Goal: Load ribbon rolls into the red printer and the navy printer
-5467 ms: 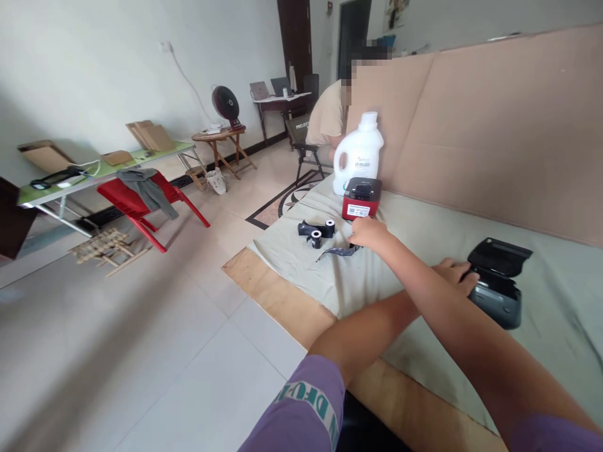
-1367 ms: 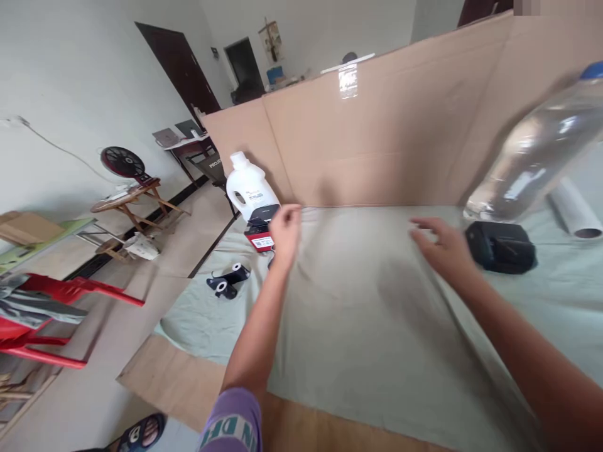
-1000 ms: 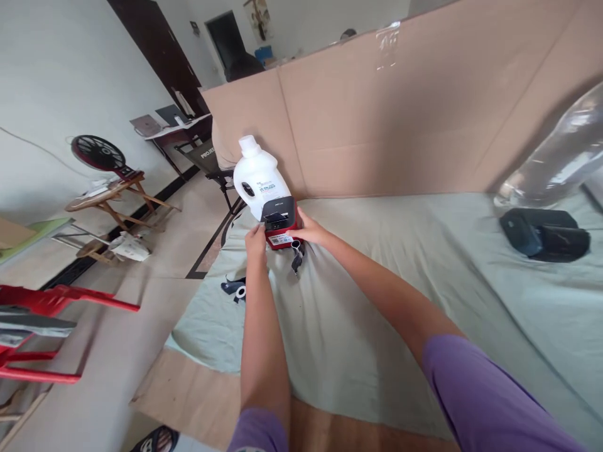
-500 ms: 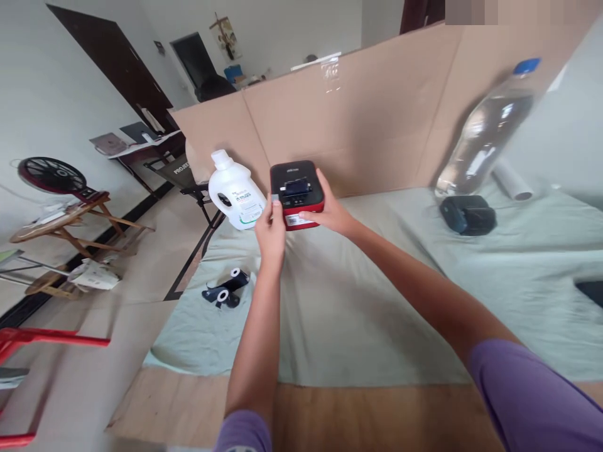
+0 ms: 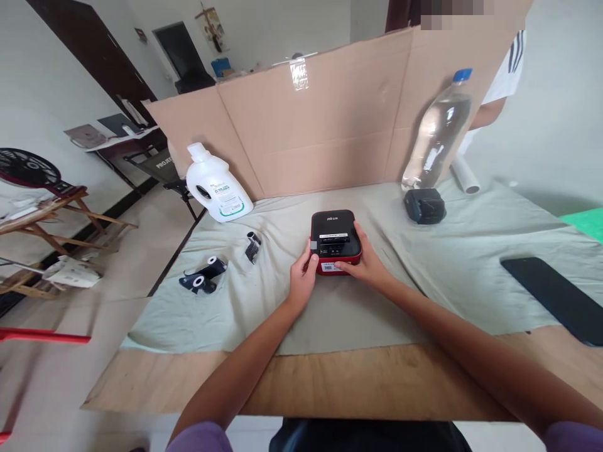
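A small black-and-red box, seemingly a portable label printer (image 5: 332, 224), lies on the green cloth (image 5: 292, 326) in front of me. Its dark top has a slot with a white strip along it, and its red front carries a white label. My left hand (image 5: 303, 274) grips its left front corner, thumb near a grey tab. Along the right side and front, my right hand (image 5: 368, 260) holds it with the thumb by the label. To the left lie two black rolls with white cores (image 5: 203, 281), and nearer is one black roll on its own (image 5: 253, 247).
A white detergent jug (image 5: 219, 188) and a large water bottle (image 5: 438, 135) stand by the cardboard screen (image 5: 330, 125). To the right are a black device (image 5: 424, 206), a white tube (image 5: 465, 174) and a phone (image 5: 556, 298). Behind the screen, a person's arm (image 5: 490, 113) shows.
Both hands have brought the printer nearer to me and rightward, away from the jug. My view has turned right, so the phone and the other person's arm show more.
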A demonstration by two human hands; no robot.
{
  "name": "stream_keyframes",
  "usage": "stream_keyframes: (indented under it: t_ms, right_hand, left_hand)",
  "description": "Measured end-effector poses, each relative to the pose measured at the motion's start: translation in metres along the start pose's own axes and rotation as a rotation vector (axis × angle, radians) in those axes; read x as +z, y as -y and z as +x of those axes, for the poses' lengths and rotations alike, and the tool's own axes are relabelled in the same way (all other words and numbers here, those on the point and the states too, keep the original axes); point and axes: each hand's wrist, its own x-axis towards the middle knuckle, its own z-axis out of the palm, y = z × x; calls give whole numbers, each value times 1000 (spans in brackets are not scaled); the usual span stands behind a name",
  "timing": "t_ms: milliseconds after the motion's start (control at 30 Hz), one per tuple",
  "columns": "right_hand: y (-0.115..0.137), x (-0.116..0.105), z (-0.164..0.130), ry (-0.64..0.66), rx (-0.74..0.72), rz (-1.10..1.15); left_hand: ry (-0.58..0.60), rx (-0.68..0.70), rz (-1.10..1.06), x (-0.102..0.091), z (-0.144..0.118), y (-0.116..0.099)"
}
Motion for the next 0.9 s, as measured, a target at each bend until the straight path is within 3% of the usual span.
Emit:
stream_keyframes:
  t_ms: [333, 700, 900]
  right_hand:
    - [-3, -8, -1, 8, 23, 16]
    - [-11, -15, 6, 56, 6, 2]
    - [5, -29, 15, -41, -89, -109]
  left_hand:
    - [44, 106, 40, -13, -3, 2]
    - [100, 75, 23, -17, 8, 14]
    - [108, 180, 9, -21, 5, 16]
